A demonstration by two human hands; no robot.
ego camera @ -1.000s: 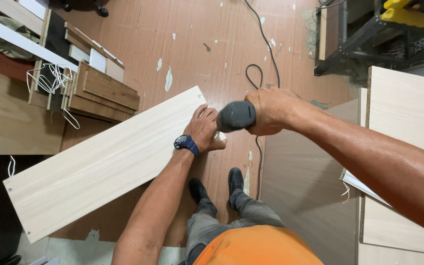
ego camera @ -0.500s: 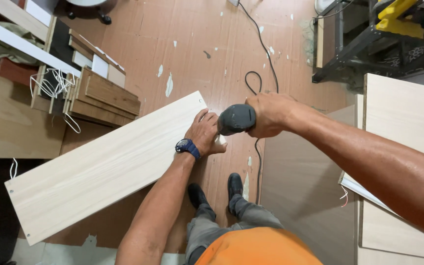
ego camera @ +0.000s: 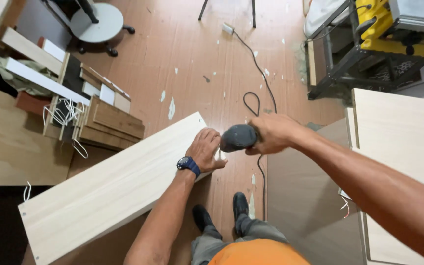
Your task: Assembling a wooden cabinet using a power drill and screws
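Note:
A long pale wooden board [ego camera: 119, 184] runs slantwise from lower left to the middle. My left hand [ego camera: 205, 149], with a dark blue watch on the wrist, presses flat on the board's near right end. My right hand [ego camera: 271, 133] grips a dark grey corded power drill [ego camera: 238, 138] held sideways against that same end of the board, right beside my left fingers. The drill's tip is hidden behind my left hand. Its black cord [ego camera: 256, 98] trails away across the brown floor.
Stacked wood offcuts and white strips [ego camera: 99, 122] lie at the left beside a brown sheet [ego camera: 11, 147]. A stool base [ego camera: 96, 22] stands at the top left, a yellow machine on a metal stand [ego camera: 369, 44] top right. Pale panels [ego camera: 398, 142] lie at the right.
The view has tilted so more floor shows at the top. Both hands, the drill and the board keep the same places relative to each other.

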